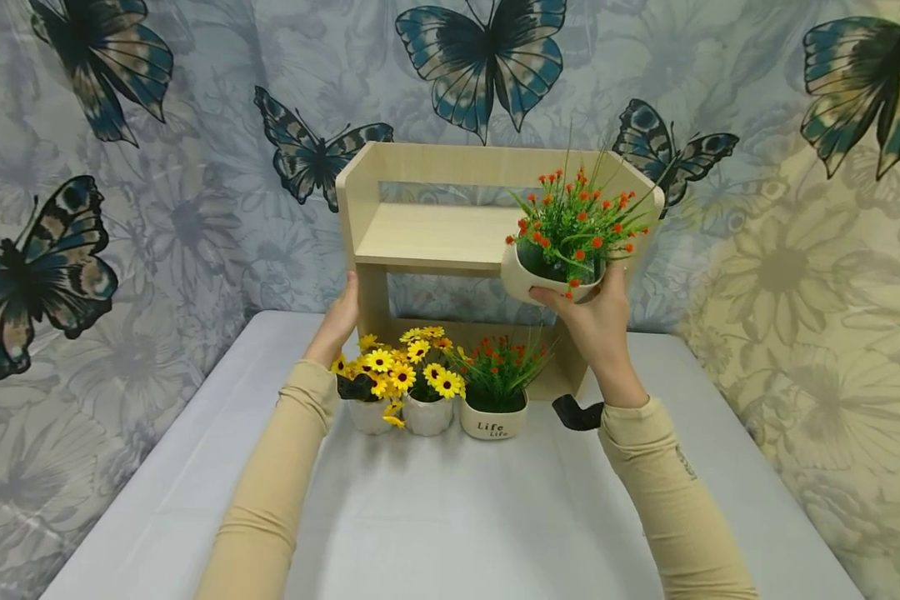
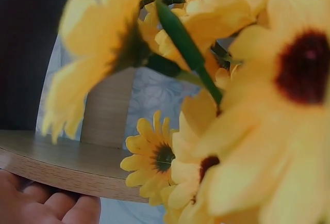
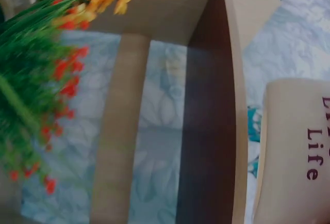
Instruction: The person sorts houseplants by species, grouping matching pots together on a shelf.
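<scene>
While the right hand (image 1: 591,327) grips a white pot of red flowers (image 1: 522,280) in front of the wooden rack's (image 1: 461,162) right end, the left hand (image 1: 337,321) rests against its left side, fingers seemingly straight (they are partly hidden). Two yellow-flowered pots (image 1: 429,417) and a "Life" pot (image 1: 493,423) stand on the table (image 1: 435,517).

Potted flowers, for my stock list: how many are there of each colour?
Yellow: 2, the left yellow plant and the right yellow plant, both on the table.
Red: 2, the lifted red plant in the right hand and the lower red plant on the table.
Total: 4
</scene>
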### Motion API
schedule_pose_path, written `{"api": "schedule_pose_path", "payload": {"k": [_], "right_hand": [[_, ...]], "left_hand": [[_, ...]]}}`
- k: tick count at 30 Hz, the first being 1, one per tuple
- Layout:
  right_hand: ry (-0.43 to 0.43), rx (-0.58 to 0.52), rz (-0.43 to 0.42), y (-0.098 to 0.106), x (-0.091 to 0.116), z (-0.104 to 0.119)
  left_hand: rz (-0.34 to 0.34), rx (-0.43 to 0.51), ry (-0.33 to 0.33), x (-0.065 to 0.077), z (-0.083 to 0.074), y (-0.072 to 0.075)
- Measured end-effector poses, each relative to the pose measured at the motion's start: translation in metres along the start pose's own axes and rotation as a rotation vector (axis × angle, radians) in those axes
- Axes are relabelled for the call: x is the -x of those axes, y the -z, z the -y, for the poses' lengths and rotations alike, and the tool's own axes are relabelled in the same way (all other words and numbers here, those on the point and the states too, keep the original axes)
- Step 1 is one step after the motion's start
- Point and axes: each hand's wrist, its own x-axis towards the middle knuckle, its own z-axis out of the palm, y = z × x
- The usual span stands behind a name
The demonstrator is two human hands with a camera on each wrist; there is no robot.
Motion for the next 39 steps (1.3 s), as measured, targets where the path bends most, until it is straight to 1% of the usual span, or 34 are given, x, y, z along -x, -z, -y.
{"api": "schedule_pose_path", "payload": {"k": [1,3,5,7,9,11,14,16,18,22,25,28,32,39], "right_hand": [[-0.033,-0.015,0.005,-0.003,-0.004,0.003],[-0.097,-0.024,0.021,-0.009,-0.013,0.001],[-0.134,-0.056,0.034,-0.014,-0.023,-0.003],[-0.141,-0.083,0.053,-0.021,-0.034,-0.008],[-0.152,-0.099,0.070,-0.026,-0.040,-0.001],[-0.159,-0.103,0.091,-0.032,-0.047,0.001],[-0.198,-0.096,0.118,-0.039,-0.055,0.006],[-0.215,-0.085,0.127,-0.044,-0.063,-0.001],[-0.234,-0.068,0.130,-0.048,-0.068,-0.001],[-0.254,-0.056,0.151,-0.057,-0.076,0.002],[-0.277,-0.083,0.177,-0.065,-0.080,0.005],[-0.305,-0.100,0.198,-0.073,-0.084,0.009],[-0.330,-0.080,0.228,-0.085,-0.086,0.014],[-0.363,-0.107,0.238,-0.105,-0.090,0.020]], "left_hand": [[-0.001,0.003,0.002,0.000,0.000,0.000],[0.002,0.016,0.010,0.001,-0.001,0.001],[0.010,0.025,0.020,0.001,-0.002,0.001],[0.010,0.027,0.024,0.000,-0.002,0.001],[0.007,0.021,0.031,0.000,-0.002,0.002],[0.002,0.020,0.034,-0.001,-0.002,0.002],[0.001,0.024,0.035,-0.001,-0.003,0.002],[0.003,0.028,0.029,-0.001,-0.003,0.002],[-0.001,0.030,0.027,0.000,-0.003,0.001],[-0.019,0.029,0.026,0.000,-0.003,-0.001],[-0.028,0.023,0.025,0.000,-0.003,-0.001],[-0.027,0.025,0.024,0.000,-0.004,-0.002],[-0.025,0.027,0.022,0.001,-0.004,-0.002],[-0.037,0.012,0.027,0.001,-0.005,-0.004]]}}
